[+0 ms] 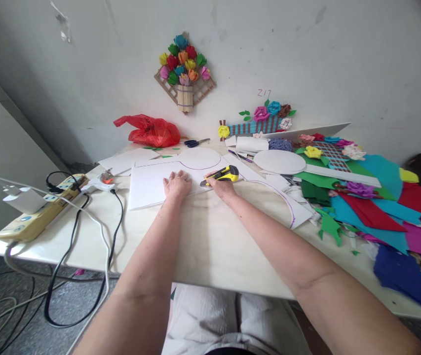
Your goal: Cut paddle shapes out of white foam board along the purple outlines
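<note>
A white foam board (151, 185) lies on the table before me, with a dark curved line drawn along its far side. My left hand (177, 185) rests flat on the board, fingers spread. My right hand (222, 188) is wrapped round a yellow and black utility knife (228, 172), its tip low over the board's right part. Whether the blade touches the board I cannot tell. Just beyond lies a white rounded piece (201, 157). To the right is a white offcut (302, 214) with a purple curved edge.
A power strip (43, 209) with cables lies at the left. Behind are a red plastic bag (153, 130) and scissors (196, 142). A white disc with a long strip (280, 161) and coloured sheets (365, 212) cover the right side. Paper flowers (183, 59) hang on the wall.
</note>
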